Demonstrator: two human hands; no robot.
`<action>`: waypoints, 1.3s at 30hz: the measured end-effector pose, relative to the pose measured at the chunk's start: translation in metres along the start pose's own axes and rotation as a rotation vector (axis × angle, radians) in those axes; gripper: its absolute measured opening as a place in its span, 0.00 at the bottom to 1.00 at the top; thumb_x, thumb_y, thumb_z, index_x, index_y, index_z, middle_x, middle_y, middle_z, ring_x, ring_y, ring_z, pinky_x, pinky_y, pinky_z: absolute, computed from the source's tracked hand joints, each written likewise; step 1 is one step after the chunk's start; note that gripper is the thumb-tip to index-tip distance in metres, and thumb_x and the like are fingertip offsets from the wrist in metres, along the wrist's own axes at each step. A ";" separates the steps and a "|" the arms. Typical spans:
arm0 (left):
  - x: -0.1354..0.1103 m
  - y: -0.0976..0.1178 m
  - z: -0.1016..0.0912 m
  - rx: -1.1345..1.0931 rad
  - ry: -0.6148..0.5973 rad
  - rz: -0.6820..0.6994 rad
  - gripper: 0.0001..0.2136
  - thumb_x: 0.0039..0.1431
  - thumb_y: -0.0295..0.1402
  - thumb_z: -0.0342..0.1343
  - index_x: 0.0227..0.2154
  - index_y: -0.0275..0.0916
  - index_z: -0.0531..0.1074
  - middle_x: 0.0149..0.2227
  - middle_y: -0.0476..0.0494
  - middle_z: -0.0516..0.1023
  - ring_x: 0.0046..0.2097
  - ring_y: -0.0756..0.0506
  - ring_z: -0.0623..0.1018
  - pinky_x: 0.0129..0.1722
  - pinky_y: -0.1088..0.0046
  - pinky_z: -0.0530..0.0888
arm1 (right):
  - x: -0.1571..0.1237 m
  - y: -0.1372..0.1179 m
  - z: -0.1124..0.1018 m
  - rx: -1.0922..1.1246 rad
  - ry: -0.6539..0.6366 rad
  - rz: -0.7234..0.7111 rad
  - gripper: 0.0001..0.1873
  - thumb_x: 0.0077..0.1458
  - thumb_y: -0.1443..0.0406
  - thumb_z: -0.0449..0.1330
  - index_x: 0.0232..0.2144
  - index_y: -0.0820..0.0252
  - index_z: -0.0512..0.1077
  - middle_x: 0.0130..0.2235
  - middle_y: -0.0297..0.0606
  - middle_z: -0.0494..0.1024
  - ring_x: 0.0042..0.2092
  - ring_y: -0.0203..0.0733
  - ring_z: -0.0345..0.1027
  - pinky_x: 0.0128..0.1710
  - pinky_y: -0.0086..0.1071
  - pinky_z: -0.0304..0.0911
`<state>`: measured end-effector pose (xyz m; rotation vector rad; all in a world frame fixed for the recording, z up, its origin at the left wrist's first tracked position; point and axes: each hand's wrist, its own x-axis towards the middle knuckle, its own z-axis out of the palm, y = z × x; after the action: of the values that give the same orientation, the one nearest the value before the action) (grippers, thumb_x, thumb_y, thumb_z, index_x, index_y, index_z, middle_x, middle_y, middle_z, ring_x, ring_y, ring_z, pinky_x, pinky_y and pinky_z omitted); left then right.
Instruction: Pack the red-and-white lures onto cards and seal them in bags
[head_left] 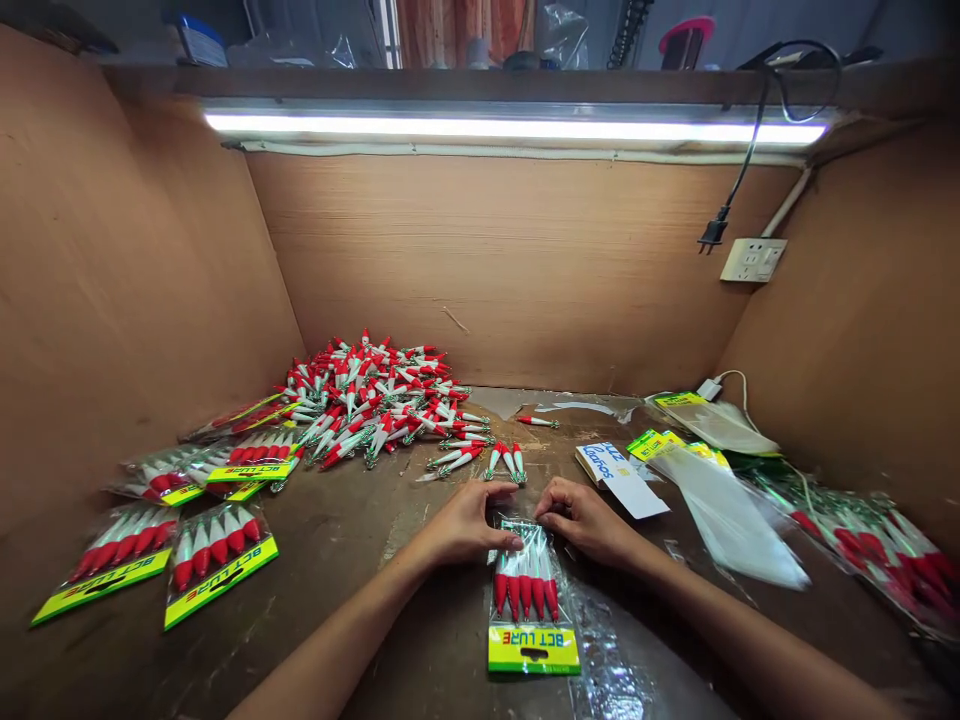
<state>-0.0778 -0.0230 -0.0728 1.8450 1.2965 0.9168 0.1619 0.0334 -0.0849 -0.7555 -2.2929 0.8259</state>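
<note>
A clear pack of red-and-white squid lures (pixel 527 580) lies in front of me, its yellow-green BCT LURE header card (pixel 534 650) toward me. My left hand (pixel 469 520) curves around the pack's far left side, the thumb pressed on the plastic and the index finger bent past the far end. At the far right corner, my right hand (pixel 581 515) is closed with its fingertips pinched together at the bag's edge; whatever is between them is hidden. Just beyond my hands lie several loose lures (pixel 507 462), with a large pile of lures (pixel 375 395) behind them to the left.
Filled lure packs (pixel 217 550) lie on the left. To the right are a folded white card with handwriting (pixel 619 480), empty clear bags with header cards (pixel 731 510) and a big bag of lures (pixel 877 550). A plug on a cord (pixel 712 232) hangs near the wall socket (pixel 754 260).
</note>
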 end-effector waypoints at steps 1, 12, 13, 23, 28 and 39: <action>-0.002 0.001 0.001 0.030 0.000 0.021 0.32 0.40 0.39 0.74 0.53 0.42 0.77 0.50 0.39 0.81 0.50 0.34 0.77 0.50 0.62 0.71 | 0.000 0.001 0.000 -0.011 0.002 -0.016 0.05 0.56 0.70 0.61 0.33 0.59 0.77 0.36 0.37 0.77 0.39 0.41 0.71 0.40 0.31 0.63; -0.020 0.002 0.007 0.219 0.019 0.141 0.12 0.55 0.41 0.66 0.43 0.52 0.82 0.46 0.45 0.84 0.57 0.35 0.76 0.56 0.61 0.69 | -0.010 0.006 -0.011 -0.202 -0.087 -0.253 0.13 0.64 0.65 0.56 0.42 0.52 0.80 0.41 0.39 0.78 0.37 0.38 0.73 0.37 0.29 0.63; -0.022 0.001 0.007 0.220 0.012 0.152 0.12 0.56 0.41 0.65 0.44 0.53 0.81 0.47 0.45 0.83 0.59 0.35 0.74 0.57 0.60 0.68 | -0.011 0.005 -0.012 -0.237 -0.095 -0.266 0.14 0.65 0.65 0.55 0.44 0.51 0.80 0.43 0.39 0.79 0.36 0.38 0.73 0.37 0.29 0.62; -0.040 0.003 0.001 0.343 -0.051 0.304 0.14 0.64 0.43 0.57 0.52 0.54 0.76 0.55 0.45 0.78 0.66 0.35 0.65 0.64 0.54 0.57 | -0.015 -0.002 -0.009 -0.218 -0.103 -0.286 0.19 0.59 0.71 0.55 0.42 0.47 0.82 0.38 0.37 0.74 0.33 0.34 0.67 0.32 0.27 0.60; -0.058 0.008 -0.014 0.442 -0.225 0.318 0.38 0.55 0.52 0.63 0.66 0.51 0.58 0.67 0.40 0.61 0.69 0.31 0.58 0.67 0.52 0.50 | -0.016 -0.003 -0.015 -0.033 -0.239 -0.220 0.15 0.51 0.75 0.59 0.26 0.53 0.82 0.35 0.36 0.74 0.36 0.37 0.68 0.35 0.29 0.62; -0.043 0.031 0.002 0.456 -0.304 0.442 0.53 0.41 0.59 0.67 0.69 0.50 0.51 0.71 0.38 0.51 0.69 0.25 0.54 0.66 0.45 0.53 | -0.002 0.002 -0.048 0.175 0.025 0.001 0.12 0.56 0.63 0.59 0.36 0.55 0.82 0.35 0.38 0.77 0.37 0.41 0.69 0.38 0.33 0.62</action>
<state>-0.0727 -0.0722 -0.0544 2.5815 0.9756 0.5390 0.1960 0.0509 -0.0563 -0.6843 -2.1646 0.9974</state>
